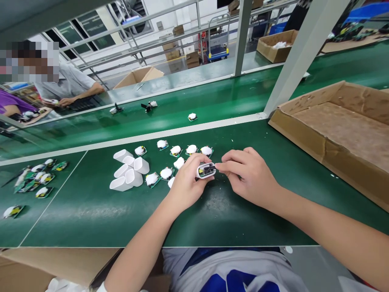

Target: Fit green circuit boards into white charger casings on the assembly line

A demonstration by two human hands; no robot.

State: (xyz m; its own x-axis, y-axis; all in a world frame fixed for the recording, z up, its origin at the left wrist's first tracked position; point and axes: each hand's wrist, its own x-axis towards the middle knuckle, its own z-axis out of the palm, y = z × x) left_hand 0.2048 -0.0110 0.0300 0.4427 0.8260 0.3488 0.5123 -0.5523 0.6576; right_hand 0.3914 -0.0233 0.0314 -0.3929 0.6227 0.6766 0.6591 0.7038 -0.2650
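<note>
My left hand point(187, 180) grips a white plastic charger housing point(206, 170) with a small circuit board showing inside it. The fingertips of my right hand point(247, 176) pinch a small black part point(211, 167) against the housing's open end. Just left of my hands, several white-capped green circuit boards point(191, 150) lie in a loose row on the green belt bench point(91, 219). Several hollow white plastic shells point(129, 172) are stacked beside them. More boards point(38, 178) lie further left.
A large cardboard tray point(340, 134) sits to my right. Across a metal rail, a second green belt point(170, 109) carries a few parts, and a seated person point(68, 83) works at its far side. Steel uprights point(304, 52) rise at the right; an open carton point(60, 269) is near my body.
</note>
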